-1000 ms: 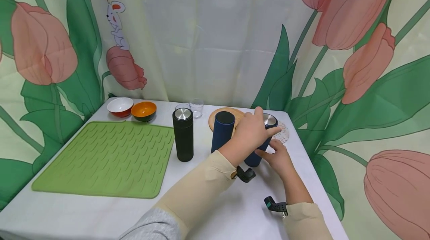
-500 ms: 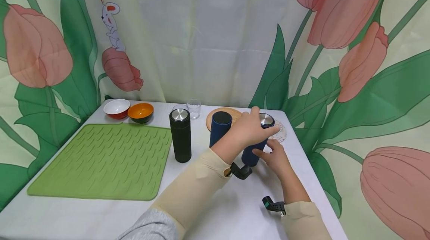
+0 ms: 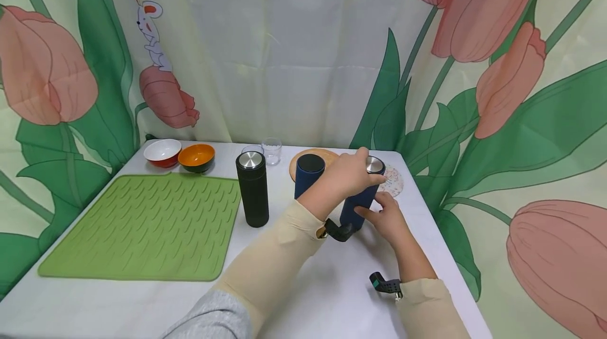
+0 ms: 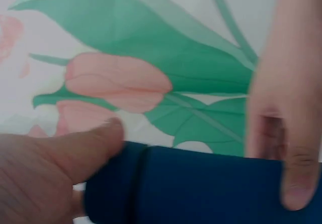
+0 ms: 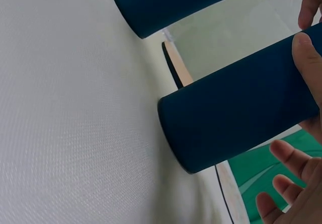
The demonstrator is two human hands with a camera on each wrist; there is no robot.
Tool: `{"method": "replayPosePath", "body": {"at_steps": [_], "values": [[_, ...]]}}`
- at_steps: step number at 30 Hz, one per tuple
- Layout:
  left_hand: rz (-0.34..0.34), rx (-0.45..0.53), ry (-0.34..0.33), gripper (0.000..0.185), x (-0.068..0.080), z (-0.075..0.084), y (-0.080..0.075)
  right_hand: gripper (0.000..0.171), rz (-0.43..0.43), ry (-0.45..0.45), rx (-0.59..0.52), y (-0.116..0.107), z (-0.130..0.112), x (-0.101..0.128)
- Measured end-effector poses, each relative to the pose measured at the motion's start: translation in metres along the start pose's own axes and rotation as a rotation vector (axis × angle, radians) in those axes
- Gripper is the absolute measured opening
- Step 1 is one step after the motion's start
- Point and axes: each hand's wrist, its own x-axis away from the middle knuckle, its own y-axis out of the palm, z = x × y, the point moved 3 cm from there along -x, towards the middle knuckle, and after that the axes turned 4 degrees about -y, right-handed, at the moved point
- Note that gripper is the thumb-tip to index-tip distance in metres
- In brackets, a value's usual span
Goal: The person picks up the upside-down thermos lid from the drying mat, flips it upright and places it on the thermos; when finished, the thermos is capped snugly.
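Note:
A dark blue thermos (image 3: 354, 208) with a steel-topped lid (image 3: 374, 164) stands between my hands on the right side of the table. My left hand (image 3: 348, 173) grips it round the lid, its thumb lying across the lid's side. Lower on the body, my right hand (image 3: 386, 219) holds the thermos with thumb and fingers; in the right wrist view its other fingers (image 5: 288, 188) spread away from the bottle. The base of the thermos (image 5: 236, 108) is at or very near the tabletop. Just left stands a second blue thermos (image 3: 309, 175), partly behind my left forearm.
A black thermos (image 3: 253, 191) stands beside the green mat (image 3: 142, 228). Behind are a white-and-red bowl (image 3: 163, 152), an orange bowl (image 3: 196, 157) and a clear glass (image 3: 272, 151). A wooden board (image 3: 327, 156) and patterned round mat (image 3: 392, 182) lie at the back right.
The head view has shifted slightly. My left hand has turned a little on the lid, its thumb drawing left. My right hand keeps its hold, and the thermos stays in about the same place.

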Motion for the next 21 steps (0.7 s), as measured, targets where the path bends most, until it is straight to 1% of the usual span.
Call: {"method": "replayPosePath", "body": {"at_steps": [2, 4, 6, 8, 12, 13, 15, 17, 18, 21], "values": [[-0.056, 0.033, 0.039, 0.068, -0.001, -0.001, -0.005, 0.062, -0.003, -0.001, -0.002, -0.001, 0.0, -0.001], [-0.084, 0.053, 0.05, 0.065, 0.0, -0.002, -0.008, 0.063, -0.009, 0.003, -0.007, -0.001, 0.0, -0.001], [-0.069, 0.055, 0.032, 0.069, 0.001, -0.002, -0.006, 0.064, -0.016, 0.004, -0.012, 0.001, 0.001, -0.002], [-0.024, 0.027, -0.009, 0.079, 0.005, 0.002, -0.003, 0.064, -0.02, -0.001, -0.011, 0.001, 0.001, -0.001], [0.079, -0.085, -0.112, 0.098, 0.008, 0.013, 0.005, 0.063, -0.008, -0.038, 0.006, 0.0, 0.0, 0.001], [0.09, -0.12, -0.133, 0.1, 0.007, 0.016, 0.006, 0.062, 0.0, -0.042, 0.01, 0.0, -0.001, 0.001], [0.101, -0.179, -0.16, 0.098, 0.005, 0.019, 0.008, 0.059, 0.009, -0.037, 0.014, -0.001, 0.0, 0.002], [0.09, -0.201, -0.169, 0.094, 0.002, 0.02, 0.008, 0.057, 0.01, -0.018, 0.017, 0.0, 0.0, 0.002], [0.082, -0.201, -0.162, 0.091, 0.0, 0.019, 0.007, 0.058, 0.009, -0.013, 0.014, 0.0, 0.0, 0.002], [0.058, -0.178, -0.117, 0.089, -0.003, 0.018, 0.003, 0.065, 0.005, -0.007, 0.032, -0.002, -0.001, 0.002]]}}
